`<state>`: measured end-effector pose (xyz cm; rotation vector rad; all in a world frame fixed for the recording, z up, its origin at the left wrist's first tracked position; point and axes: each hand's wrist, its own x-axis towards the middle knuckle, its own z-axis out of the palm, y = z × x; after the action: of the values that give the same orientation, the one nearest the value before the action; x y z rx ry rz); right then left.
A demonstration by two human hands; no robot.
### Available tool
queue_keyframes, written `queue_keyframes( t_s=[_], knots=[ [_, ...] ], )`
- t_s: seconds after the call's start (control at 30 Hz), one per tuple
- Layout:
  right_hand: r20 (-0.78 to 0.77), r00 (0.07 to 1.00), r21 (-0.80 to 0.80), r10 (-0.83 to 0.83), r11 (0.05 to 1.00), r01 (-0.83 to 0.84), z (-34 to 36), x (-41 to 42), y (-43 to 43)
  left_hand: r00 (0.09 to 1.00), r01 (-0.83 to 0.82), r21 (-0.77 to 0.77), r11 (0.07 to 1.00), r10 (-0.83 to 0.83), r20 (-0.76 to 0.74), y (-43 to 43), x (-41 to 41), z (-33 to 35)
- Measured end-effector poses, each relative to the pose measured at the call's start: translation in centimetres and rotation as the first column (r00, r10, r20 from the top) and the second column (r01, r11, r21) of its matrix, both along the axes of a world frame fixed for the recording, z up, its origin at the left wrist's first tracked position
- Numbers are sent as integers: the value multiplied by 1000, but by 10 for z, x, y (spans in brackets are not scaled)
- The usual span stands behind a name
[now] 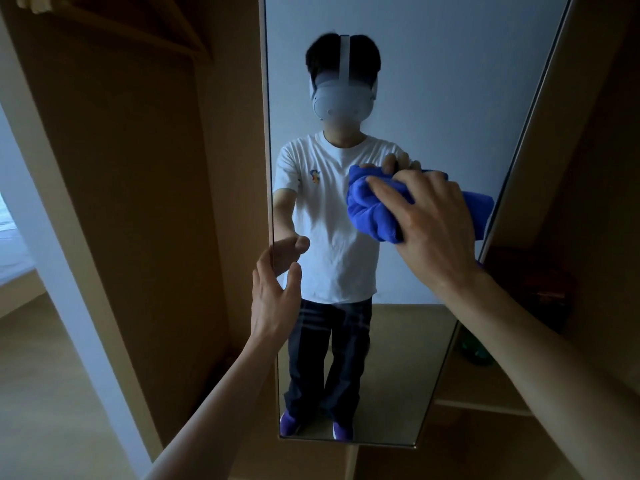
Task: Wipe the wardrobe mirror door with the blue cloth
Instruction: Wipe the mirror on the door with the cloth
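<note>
White T-shirt (332, 220), dark trousers (329, 358), purple shoes (289, 427) and white headset (341, 102) are worn.

We are in a home bedroom: a tall wooden wardrobe (138, 168) with a full-length mirror door (433, 81), open shelves (485, 407) at the right, and pale bedding (10, 251) at far left.

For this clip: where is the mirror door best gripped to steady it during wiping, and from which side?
Take the mirror door by its left edge, coming from the left: that edge stands exposed and is thin enough to wrap. The left hand grips there, thumb in front, while the right hand holds the blue cloth against the glass.
</note>
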<state>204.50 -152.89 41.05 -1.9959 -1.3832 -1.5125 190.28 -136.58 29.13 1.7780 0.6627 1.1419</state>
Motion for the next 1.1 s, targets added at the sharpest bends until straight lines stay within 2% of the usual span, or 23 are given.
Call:
queue_keyframes(
  t_s=[0.13,0.27,0.5,0.8,1.0,1.1],
  knots=[
    [42,998,-109,37,994,-33,-28,2,-2,998,-53,6,999,53,-32,-1,5,-1],
    [-12,997,-237,74,969,-75,-71,6,-6,996,-68,12,998,69,-53,-2,11,-2],
    [-93,994,-344,50,936,-80,-116,9,-12,990,-103,36,994,106,-90,0,17,-7],
    [-209,977,-273,43,957,-100,-46,23,-23,983,-134,24,991,136,-126,2,23,-11],
    [-70,997,-89,-16,996,9,1,34,-37,975,-142,-9,990,138,-173,-6,27,-18],
    [-13,1000,-93,-8,996,7,-6,35,-40,969,-165,-16,986,159,-190,-10,30,-23]
  ],
)
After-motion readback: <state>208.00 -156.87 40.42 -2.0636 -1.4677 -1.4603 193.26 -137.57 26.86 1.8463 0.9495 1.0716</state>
